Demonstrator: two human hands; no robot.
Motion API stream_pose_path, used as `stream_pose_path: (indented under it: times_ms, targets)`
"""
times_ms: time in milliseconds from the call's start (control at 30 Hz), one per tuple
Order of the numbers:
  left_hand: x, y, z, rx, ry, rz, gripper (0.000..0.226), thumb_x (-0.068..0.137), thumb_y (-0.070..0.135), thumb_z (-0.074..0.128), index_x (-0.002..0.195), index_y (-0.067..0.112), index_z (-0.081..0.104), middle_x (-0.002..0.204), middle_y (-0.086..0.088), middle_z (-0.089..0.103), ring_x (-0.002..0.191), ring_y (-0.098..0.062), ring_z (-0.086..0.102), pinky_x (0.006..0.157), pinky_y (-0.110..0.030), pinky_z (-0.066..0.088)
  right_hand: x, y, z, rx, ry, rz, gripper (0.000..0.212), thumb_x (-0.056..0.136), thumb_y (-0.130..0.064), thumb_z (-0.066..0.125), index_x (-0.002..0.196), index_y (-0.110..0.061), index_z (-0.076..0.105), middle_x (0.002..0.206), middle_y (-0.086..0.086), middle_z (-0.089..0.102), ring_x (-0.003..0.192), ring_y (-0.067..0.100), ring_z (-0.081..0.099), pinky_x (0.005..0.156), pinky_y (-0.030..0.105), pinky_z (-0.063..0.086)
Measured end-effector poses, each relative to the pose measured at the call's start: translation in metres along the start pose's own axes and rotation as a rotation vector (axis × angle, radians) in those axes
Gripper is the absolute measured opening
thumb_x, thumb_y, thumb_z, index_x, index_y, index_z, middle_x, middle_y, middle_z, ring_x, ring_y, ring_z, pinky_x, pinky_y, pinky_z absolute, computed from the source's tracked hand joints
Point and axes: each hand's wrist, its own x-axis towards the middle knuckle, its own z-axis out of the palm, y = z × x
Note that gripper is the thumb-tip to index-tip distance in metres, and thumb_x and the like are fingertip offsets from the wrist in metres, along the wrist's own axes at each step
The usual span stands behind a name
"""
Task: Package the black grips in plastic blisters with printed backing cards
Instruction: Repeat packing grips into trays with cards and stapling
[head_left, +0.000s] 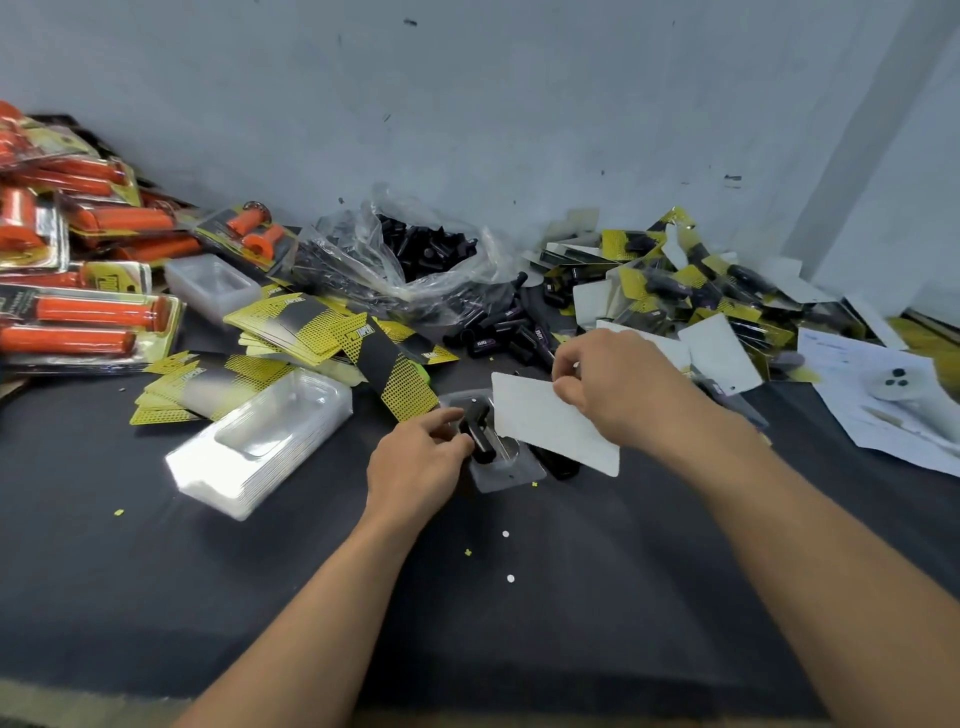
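A clear plastic blister (506, 470) lies on the dark table in the middle, with a black grip (480, 431) inside it. My left hand (415, 462) holds that grip at its left side with thumb and fingers curled round it. My right hand (618, 387) pinches the top edge of a backing card (550, 421), white side up, tilted over the right part of the blister. A second black grip (558, 465) shows partly under the card's lower edge.
A stack of empty blisters (260, 452) sits at the left, printed yellow-black cards (311, 332) behind it. A plastic bag of black grips (421, 249) and loose grips (498, 327) lie at the back. Finished packs (691, 286) are piled right, orange-grip packs (78, 291) far left, papers (883, 395) far right.
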Motion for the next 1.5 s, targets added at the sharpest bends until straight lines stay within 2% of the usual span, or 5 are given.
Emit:
stream_pose_path:
  times_ms: [300, 700, 933, 1100, 1500]
  targets:
    - [-0.007, -0.002, -0.008, -0.412, 0.061, 0.136, 0.025, 0.064, 0.042, 0.070, 0.087, 0.049, 0.078, 0.122, 0.031, 0.065, 0.114, 0.008, 0.058, 0.087, -0.024, 0.048, 0.008, -0.005, 0.030, 0.166, -0.068, -0.082, 0.017, 0.100, -0.020, 0.060, 0.089, -0.030, 0.066, 0.076, -0.010, 0.066, 0.077, 0.013, 0.063, 0.068, 0.031, 0.047]
    - [0.000, -0.006, -0.016, -0.787, 0.175, -0.066, 0.016, 0.098, 0.016, 0.069, 0.087, 0.020, 0.080, 0.076, 0.006, 0.074, 0.060, -0.005, 0.062, 0.046, -0.020, 0.048, -0.019, 0.002, 0.076, 1.604, 0.005, 0.412, 0.010, 0.103, -0.013, 0.061, 0.106, -0.005, 0.065, 0.092, 0.018, 0.078, 0.078, 0.028, 0.077, 0.067, 0.033, 0.064]
    - [-0.010, -0.004, -0.014, -0.726, -0.011, 0.050, 0.043, 0.088, 0.043, 0.063, 0.071, 0.006, 0.077, 0.068, -0.021, 0.070, 0.053, -0.025, 0.061, 0.048, -0.025, 0.046, -0.021, -0.020, 0.094, 1.829, 0.191, 0.511, 0.015, 0.102, 0.001, 0.051, 0.094, -0.004, 0.062, 0.068, 0.009, 0.067, 0.051, 0.016, 0.059, 0.051, 0.027, 0.050]
    - [-0.003, -0.005, -0.005, -0.518, 0.064, -0.007, 0.021, 0.073, 0.040, 0.068, 0.072, 0.023, 0.080, 0.059, -0.007, 0.067, 0.051, -0.015, 0.058, 0.056, -0.034, 0.052, -0.040, 0.018, 0.093, 2.480, -0.165, 0.467, 0.014, 0.091, -0.001, 0.051, 0.080, -0.008, 0.057, 0.059, -0.001, 0.040, 0.044, 0.013, 0.031, 0.045, 0.025, 0.031]
    - [-0.002, -0.003, 0.004, -0.108, 0.136, 0.006, 0.009, 0.082, 0.042, 0.068, 0.080, 0.035, 0.074, 0.074, 0.016, 0.073, 0.079, -0.008, 0.070, 0.069, -0.031, 0.054, -0.054, 0.027, 0.119, 2.619, -0.365, 0.335, 0.025, 0.092, -0.003, 0.028, 0.080, -0.011, 0.048, 0.047, -0.002, 0.042, 0.041, 0.010, 0.021, 0.043, 0.027, 0.032]
